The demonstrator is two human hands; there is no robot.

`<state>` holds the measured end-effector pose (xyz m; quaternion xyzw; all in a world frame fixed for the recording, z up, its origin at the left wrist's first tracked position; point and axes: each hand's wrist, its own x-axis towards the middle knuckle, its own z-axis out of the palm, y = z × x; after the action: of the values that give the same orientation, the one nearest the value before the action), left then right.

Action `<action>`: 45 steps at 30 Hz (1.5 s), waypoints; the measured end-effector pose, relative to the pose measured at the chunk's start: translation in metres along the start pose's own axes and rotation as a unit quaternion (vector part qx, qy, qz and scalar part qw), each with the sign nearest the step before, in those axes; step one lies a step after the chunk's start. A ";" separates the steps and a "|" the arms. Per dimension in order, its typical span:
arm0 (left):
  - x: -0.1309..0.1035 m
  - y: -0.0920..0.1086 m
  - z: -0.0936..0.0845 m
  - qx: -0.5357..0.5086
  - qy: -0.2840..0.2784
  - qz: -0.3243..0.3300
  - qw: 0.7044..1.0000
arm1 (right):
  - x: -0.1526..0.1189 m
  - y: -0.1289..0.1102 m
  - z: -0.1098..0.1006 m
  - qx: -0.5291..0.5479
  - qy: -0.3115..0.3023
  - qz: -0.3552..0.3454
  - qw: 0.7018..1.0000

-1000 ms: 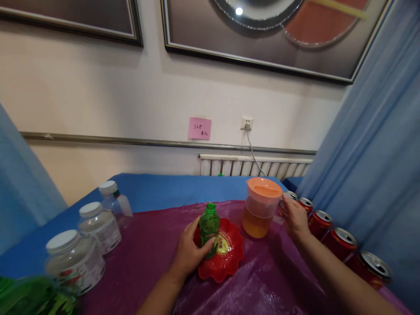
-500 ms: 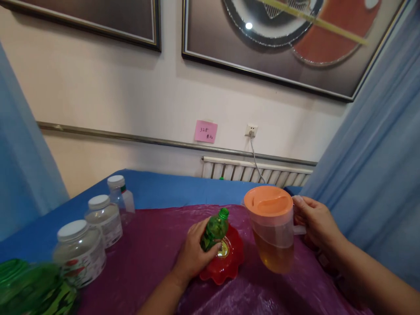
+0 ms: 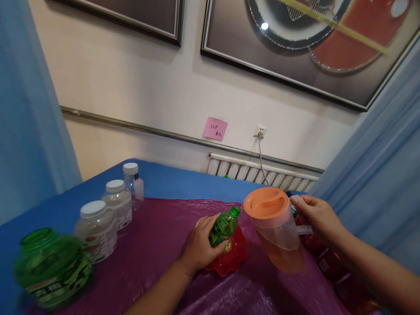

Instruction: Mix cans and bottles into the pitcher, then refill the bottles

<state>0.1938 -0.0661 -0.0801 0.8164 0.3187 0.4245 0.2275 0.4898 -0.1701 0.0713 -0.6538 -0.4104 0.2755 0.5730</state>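
Observation:
My left hand (image 3: 203, 243) is wrapped round a green plastic bottle (image 3: 226, 226) with an uncapped neck. The bottle leans to the right over a red scalloped plate (image 3: 234, 258), which it partly hides along with my hand. My right hand (image 3: 316, 216) grips the handle of a clear plastic pitcher (image 3: 278, 238) with an orange lid. Amber liquid fills the pitcher's lower part. It is tipped left, its lid close to the bottle's mouth but apart from it. No stream of liquid shows between them.
On the left stand a large green jar (image 3: 52, 269) and several clear containers with white lids (image 3: 95, 236). Dark red packages (image 3: 331, 264) line the right side, partly behind my arm. Purple plastic sheeting (image 3: 157, 245) covers the blue tabletop (image 3: 173, 179). A radiator (image 3: 243, 168) stands behind.
The pitcher has tilted further left, and its lid has come nearer the bottle's mouth. The bottle leans a little more to the right. The whole view has shifted, showing more of the green jar.

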 end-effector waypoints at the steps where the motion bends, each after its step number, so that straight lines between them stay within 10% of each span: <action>1: 0.000 0.001 0.000 0.001 -0.002 0.002 1.000 | 0.000 0.000 0.000 -0.002 0.001 0.002 1.000; 45: 0.000 0.014 -0.006 0.001 -0.006 0.009 1.000 | 0.002 -0.038 0.008 -0.160 -0.059 -0.052 0.984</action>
<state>0.1930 -0.0753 -0.0676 0.8220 0.3105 0.4215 0.2243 0.4757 -0.1645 0.1074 -0.6973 -0.5156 0.2148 0.4492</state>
